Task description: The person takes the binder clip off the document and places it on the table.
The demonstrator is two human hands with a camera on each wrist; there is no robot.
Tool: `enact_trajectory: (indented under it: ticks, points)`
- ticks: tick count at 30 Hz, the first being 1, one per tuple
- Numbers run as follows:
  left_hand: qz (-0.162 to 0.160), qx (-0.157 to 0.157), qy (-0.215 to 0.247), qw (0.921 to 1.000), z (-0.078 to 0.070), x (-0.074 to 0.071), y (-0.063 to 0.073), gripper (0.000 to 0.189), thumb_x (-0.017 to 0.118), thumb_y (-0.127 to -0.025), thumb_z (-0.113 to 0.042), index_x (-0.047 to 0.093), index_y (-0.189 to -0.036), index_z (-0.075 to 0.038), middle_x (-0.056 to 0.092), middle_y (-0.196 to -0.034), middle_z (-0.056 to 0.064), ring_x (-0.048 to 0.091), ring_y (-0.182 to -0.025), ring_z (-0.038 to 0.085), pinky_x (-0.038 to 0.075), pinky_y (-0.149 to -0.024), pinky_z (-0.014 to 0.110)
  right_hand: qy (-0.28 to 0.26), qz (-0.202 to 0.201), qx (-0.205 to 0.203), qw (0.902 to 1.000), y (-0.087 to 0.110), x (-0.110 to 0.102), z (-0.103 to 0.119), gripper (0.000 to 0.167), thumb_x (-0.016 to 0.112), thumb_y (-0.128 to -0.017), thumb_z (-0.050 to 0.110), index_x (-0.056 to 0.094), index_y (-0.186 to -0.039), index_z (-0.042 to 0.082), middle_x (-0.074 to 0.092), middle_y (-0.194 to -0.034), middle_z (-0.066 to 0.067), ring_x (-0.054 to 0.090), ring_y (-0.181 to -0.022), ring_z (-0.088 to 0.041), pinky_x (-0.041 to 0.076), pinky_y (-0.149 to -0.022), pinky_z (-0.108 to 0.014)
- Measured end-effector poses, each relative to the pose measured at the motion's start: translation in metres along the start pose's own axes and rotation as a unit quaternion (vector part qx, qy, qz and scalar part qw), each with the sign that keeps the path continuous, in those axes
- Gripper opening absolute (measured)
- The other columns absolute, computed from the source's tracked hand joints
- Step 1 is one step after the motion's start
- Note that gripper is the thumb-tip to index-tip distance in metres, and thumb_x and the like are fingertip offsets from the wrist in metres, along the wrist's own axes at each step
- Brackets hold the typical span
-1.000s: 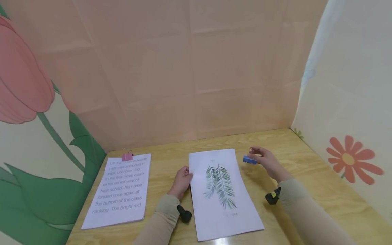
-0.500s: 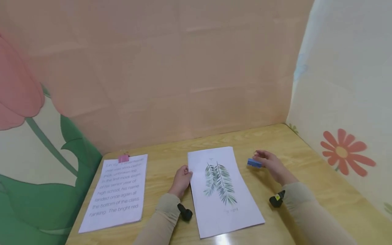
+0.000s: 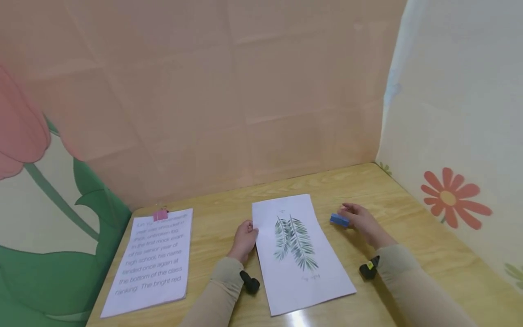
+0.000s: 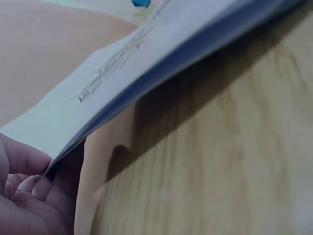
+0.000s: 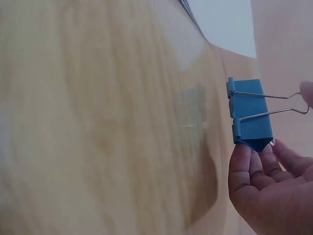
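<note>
A stack of white sheets (image 3: 282, 290) with green palm leaves printed on its top page lies in the middle of the table. At its left edge my left hand (image 3: 244, 240) pinches the sheets between thumb and fingers; the left wrist view shows that edge raised off the wood. Right of the stack, my right hand (image 3: 363, 222) holds a blue binder clip (image 5: 252, 110). One wire handle reaches toward the thumb, and the fingers sit under the clip's lower end. A gap of table separates the clip from the sheets in the head view.
On the left lies a second stack of white pages (image 3: 151, 268) with large printed text, a pink binder clip (image 3: 160, 214) on its top edge. The wooden table (image 3: 220, 209) meets a pinkish cloth backdrop (image 3: 184, 113) behind and a flower-printed panel (image 3: 457, 113) on the right.
My right hand and the blue binder clip have shifted slightly right and down in the head view. My left hand keeps its pinch on the sheets. The whole head view has shifted a little.
</note>
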State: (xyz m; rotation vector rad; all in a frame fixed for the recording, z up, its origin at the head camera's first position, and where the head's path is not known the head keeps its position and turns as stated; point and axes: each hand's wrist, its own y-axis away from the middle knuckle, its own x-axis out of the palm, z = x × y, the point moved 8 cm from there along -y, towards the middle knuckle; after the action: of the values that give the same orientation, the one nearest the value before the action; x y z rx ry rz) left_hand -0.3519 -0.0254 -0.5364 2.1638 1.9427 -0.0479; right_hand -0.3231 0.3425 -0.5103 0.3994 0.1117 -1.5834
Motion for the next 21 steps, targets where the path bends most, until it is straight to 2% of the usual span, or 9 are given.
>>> enact_trajectory:
  ticks: [8, 21]
  points:
    - [-0.007, 0.003, -0.003, 1.0000, 0.0016, 0.0051, -0.0025, 0.009, 0.053, -0.100, 0.001, 0.060, -0.105, 0.003, 0.061, -0.086, 0.009, 0.057, -0.073, 0.016, 0.046, -0.066, 0.027, -0.006, -0.005, 0.027, 0.9996, -0.0004, 0.0005, -0.0060, 0.071, 0.055, -0.108, 0.029, 0.023, -0.155, -0.013, 0.038, -0.151, -0.036, 0.057, -0.104, -0.008, 0.049, -0.086, -0.024]
    - [-0.012, 0.023, -0.009, 0.9996, -0.0002, 0.0058, -0.0022, 0.008, 0.053, -0.098, 0.004, 0.060, -0.101, 0.005, 0.061, -0.083, 0.010, 0.056, -0.071, 0.016, 0.046, -0.065, 0.026, 0.014, 0.005, 0.014, 0.9998, -0.0006, 0.0016, -0.0064, 0.074, 0.055, -0.107, 0.034, 0.025, -0.153, -0.015, 0.039, -0.151, -0.037, 0.058, -0.113, -0.017, 0.048, -0.091, -0.029]
